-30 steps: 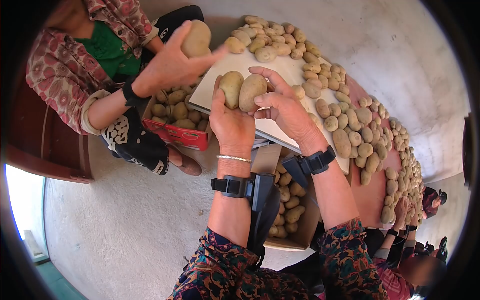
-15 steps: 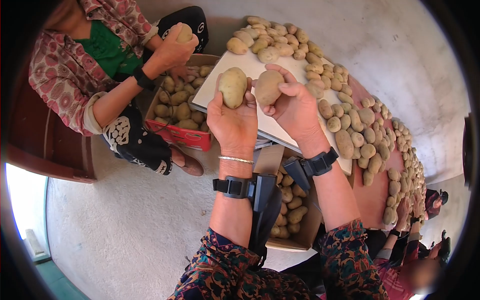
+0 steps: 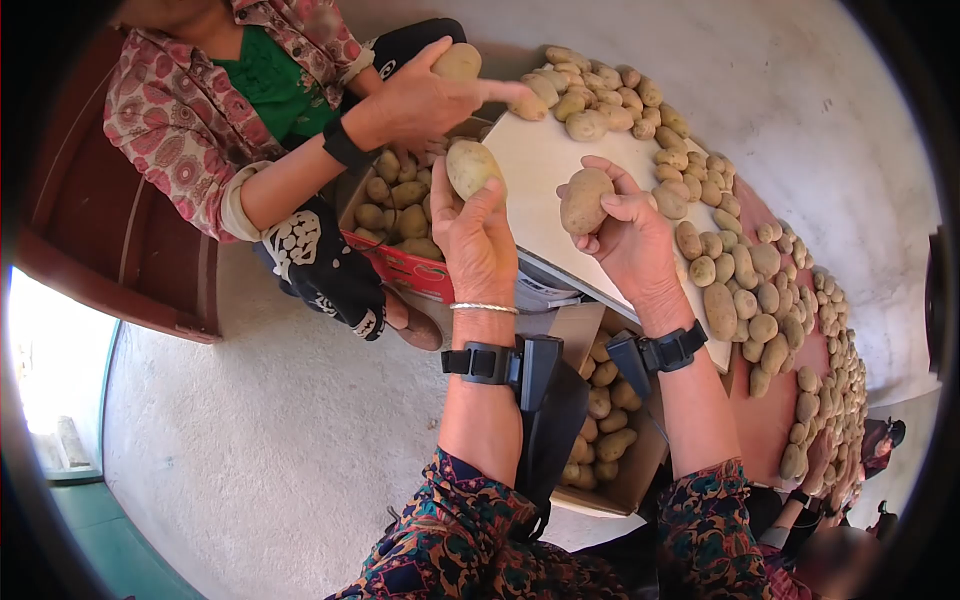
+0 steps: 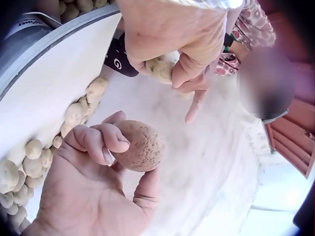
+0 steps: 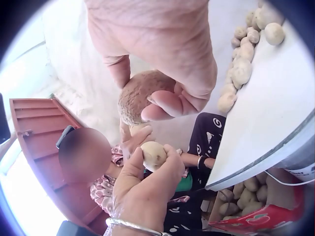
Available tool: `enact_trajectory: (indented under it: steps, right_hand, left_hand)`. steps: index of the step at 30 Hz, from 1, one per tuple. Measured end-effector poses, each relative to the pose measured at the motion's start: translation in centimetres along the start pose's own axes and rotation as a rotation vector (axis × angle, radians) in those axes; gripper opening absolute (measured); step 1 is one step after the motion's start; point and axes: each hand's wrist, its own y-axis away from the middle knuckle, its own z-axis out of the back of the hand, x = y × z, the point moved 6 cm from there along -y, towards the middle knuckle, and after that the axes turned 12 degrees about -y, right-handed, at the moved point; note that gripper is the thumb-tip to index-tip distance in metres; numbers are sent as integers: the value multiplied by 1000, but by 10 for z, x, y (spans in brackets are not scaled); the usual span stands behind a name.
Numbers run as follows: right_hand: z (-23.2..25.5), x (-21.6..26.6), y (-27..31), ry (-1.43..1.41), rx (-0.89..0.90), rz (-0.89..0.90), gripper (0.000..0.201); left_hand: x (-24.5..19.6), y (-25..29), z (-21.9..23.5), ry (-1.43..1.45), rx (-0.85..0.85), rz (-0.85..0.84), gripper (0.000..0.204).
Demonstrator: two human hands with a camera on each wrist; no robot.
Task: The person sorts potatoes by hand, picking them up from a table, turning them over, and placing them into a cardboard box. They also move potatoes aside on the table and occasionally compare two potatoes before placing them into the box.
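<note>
My left hand (image 3: pixel 478 245) grips a smooth, pale yellow potato (image 3: pixel 472 168), thumb across its side. To the right, my right hand (image 3: pixel 637 240) holds a browner potato (image 3: pixel 586 202) between thumb and fingers, over the white tabletop (image 3: pixel 550 155). In the left wrist view the skin of this brown potato (image 4: pixel 141 146) looks rough and netted. The two potatoes are apart. Across from me, another person's hand (image 3: pixel 425 100) holds a further potato (image 3: pixel 457 62), one finger stretched toward the table.
Many potatoes (image 3: pixel 765 290) lie along the table's far side, over a reddish surface (image 3: pixel 765 425). Below the table stand a red box of potatoes (image 3: pixel 405 268) and a brown cardboard box (image 3: pixel 650 455) with more. Other people (image 3: pixel 840 555) sit at the lower right.
My hands have drawn apart, each with its potato; the two potatoes were side by side before. The other person's hand dipped to the red box, then rose with a finger extended.
</note>
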Motion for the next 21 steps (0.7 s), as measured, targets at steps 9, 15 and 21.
enact_trajectory:
  steps: [9, 15, 21]
  right_hand:
    - [0, 2, -2, -4, 30, -3, 61]
    - [6, 1, -5, -12, 4, 2, 60]
    - [7, 2, -8, -15, 11, -4, 60]
  left_hand:
    - [14, -2, 0, 335, -28, 146, 52]
    - [17, -1, -2, 329, 3, 177, 60]
    - [20, -5, -5, 283, -26, 147, 63]
